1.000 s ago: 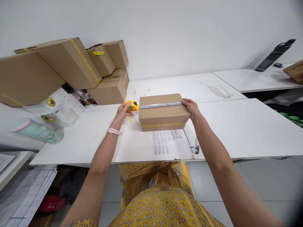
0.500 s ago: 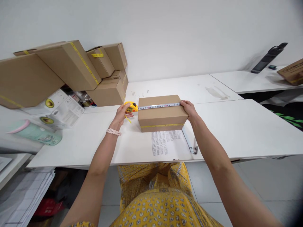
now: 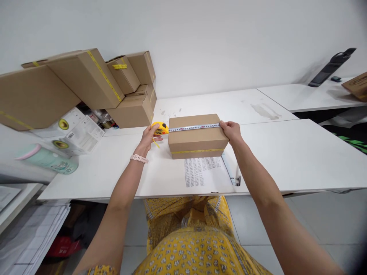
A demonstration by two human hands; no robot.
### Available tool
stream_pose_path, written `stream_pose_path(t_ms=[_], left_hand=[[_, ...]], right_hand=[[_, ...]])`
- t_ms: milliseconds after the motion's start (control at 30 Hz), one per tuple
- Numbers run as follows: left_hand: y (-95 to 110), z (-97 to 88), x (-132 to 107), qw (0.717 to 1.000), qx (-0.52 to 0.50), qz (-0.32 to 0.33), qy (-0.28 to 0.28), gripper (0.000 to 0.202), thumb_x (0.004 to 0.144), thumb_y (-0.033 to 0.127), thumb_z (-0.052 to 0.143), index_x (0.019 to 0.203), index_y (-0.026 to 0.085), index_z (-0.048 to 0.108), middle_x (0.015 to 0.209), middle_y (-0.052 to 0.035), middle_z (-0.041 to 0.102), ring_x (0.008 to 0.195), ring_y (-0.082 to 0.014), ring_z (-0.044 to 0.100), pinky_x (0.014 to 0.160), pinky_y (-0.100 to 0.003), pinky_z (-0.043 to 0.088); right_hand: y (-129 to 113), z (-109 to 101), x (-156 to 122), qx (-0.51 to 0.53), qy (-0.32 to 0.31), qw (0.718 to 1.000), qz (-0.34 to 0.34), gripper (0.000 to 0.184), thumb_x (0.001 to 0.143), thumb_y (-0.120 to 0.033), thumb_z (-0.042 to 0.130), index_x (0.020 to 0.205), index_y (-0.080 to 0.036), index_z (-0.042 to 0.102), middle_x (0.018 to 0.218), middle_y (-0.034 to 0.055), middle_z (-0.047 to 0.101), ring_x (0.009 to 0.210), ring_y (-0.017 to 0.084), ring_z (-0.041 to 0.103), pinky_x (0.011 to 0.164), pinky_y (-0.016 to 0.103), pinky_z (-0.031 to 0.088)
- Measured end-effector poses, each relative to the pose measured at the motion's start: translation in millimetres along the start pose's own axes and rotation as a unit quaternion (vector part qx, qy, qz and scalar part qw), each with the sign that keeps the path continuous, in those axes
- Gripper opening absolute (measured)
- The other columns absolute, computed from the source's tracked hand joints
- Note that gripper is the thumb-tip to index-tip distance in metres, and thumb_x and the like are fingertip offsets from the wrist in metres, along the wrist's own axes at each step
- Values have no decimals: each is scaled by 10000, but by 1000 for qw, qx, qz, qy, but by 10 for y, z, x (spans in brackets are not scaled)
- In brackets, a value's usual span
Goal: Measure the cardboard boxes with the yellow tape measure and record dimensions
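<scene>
A closed cardboard box (image 3: 197, 137) with a yellow tape strip along its front rests on the white table. My left hand (image 3: 149, 136) grips the yellow case of a tape measure (image 3: 161, 128) just off the box's left edge, its yellow strap hanging below. The silvery blade (image 3: 195, 127) stretches straight across the box top. At the right edge, my right hand (image 3: 231, 130) is closed on the blade's end, fingers and thumb pressed against the box corner. The blade's tip is hidden under those fingers.
A printed sheet (image 3: 195, 173) lies partly beneath the box, beside a clipboard's clip (image 3: 237, 180). Stacked cartons (image 3: 86, 76), a white avocado-printed box (image 3: 77, 131) and a mint tumbler (image 3: 53, 160) stand left. A dark bottle (image 3: 329, 68) is at the far right.
The whole view has shifted slightly, with things appearing a little farther right. Both hands keep the same hold, and the blade still lies across the box.
</scene>
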State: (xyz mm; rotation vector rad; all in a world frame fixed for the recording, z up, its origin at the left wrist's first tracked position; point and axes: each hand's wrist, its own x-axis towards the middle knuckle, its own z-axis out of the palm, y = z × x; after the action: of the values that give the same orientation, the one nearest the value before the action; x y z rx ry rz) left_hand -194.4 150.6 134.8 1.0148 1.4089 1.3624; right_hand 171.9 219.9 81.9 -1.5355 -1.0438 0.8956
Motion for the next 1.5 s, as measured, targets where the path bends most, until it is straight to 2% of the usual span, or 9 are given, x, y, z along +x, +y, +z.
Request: stream_pose_path(t_ms=[133,267,433,533,733,867,1033,1333,1500], left_hand=[[91,19,-196,999,-10,38,4,450,731,485,856,923,176,591,933,-62,745,749,-161,711,735,-334,613],[44,-34,-751,995,-16,55,-76,463,701,422,882,962,193,576,956,-58,755,770,-187,732,743,-339,606],[-376,137,-1606,951,-43,-93,-293,690,753,367,852,1360,242,548,1118,-98,732,797,-221,750,741,-364,594],[-559,450,-1839,911,-134,-151,-359,689,739,400,864,1348,249,580,1149,-91,699,835,-239,759,744,-361,592],[-397,1006,-1586,909,-233,-141,-314,565,752,580,823,1106,169,663,1068,-109,713,774,-248,754,779,-445,627],[-338,1171,-1414,917,-227,-138,-298,597,712,611,843,1072,167,670,1059,-95,720,740,-231,759,753,-439,633],[-411,1355,-1514,917,-232,-147,-289,575,726,618,840,1049,190,633,1079,-85,709,740,-229,769,739,-443,643],[-413,1453,-1671,920,-230,-159,-273,551,742,598,838,1065,202,631,1097,-82,684,759,-234,774,737,-419,637],[-430,1478,-1632,919,-234,-161,-272,551,725,599,839,1046,207,620,1076,-81,695,743,-228,764,728,-422,635]], right_hand=[[-33,-62,7,20,20,999,-41,357,803,-483,769,679,-228,552,717,1,612,712,153,554,698,303,497],[-225,-224,-145,104,12,985,-134,354,876,-573,681,790,-245,580,851,8,660,868,158,611,842,305,521],[-579,-177,-352,79,-115,969,-206,304,893,-532,694,820,-240,650,914,32,687,887,174,602,880,343,500],[-744,75,-294,-10,-199,961,-192,270,901,-490,682,834,-229,679,916,35,684,859,180,578,838,342,483],[-939,478,-49,-112,-217,959,-142,285,885,-490,689,765,-240,626,879,60,680,876,224,568,816,371,484],[-898,496,-38,-90,-187,971,-118,318,861,-589,685,832,-284,602,869,39,650,865,217,552,793,369,490],[-764,495,-39,-80,-210,969,-102,312,811,-572,731,793,-299,581,773,-11,583,765,170,483,736,322,446],[-566,279,-269,-23,-245,963,-108,403,917,-699,529,1014,-319,620,854,-18,652,787,166,510,728,290,455],[-667,354,-204,-20,-242,965,-102,418,834,-679,689,1007,-300,655,892,-4,684,815,172,552,746,314,466]])
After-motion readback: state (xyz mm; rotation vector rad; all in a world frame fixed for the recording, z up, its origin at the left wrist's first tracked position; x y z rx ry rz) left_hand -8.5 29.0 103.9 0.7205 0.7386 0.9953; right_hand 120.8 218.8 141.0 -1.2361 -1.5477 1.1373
